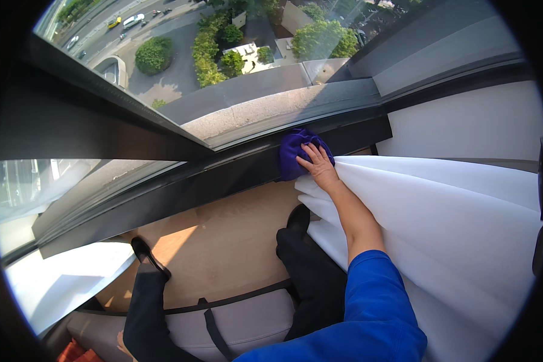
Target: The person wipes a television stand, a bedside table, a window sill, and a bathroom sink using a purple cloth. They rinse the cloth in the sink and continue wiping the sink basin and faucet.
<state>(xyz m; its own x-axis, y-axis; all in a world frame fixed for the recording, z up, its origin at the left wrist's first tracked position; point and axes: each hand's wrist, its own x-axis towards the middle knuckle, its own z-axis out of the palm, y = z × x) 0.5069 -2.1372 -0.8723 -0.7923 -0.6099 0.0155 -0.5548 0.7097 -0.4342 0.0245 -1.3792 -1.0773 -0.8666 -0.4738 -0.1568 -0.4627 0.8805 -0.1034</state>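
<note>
My right hand lies over a bunched purple cloth, fingers spread, pressing it against the dark window sill. Part of the cloth reaches the sill's front edge. Just behind the glass pane is a rough outer ledge. A white curtain hangs close by my right wrist and forearm. Only a sliver of my left hand shows at the lower left, beside my left knee and near the grey upholstered seat; its fingers are mostly hidden.
A thick dark window mullion rises at the left. Another white curtain hangs at the lower left. My black shoes stand on the wooden floor between seat and sill. A black strap crosses the seat. Orange-red fabric lies at the bottom left.
</note>
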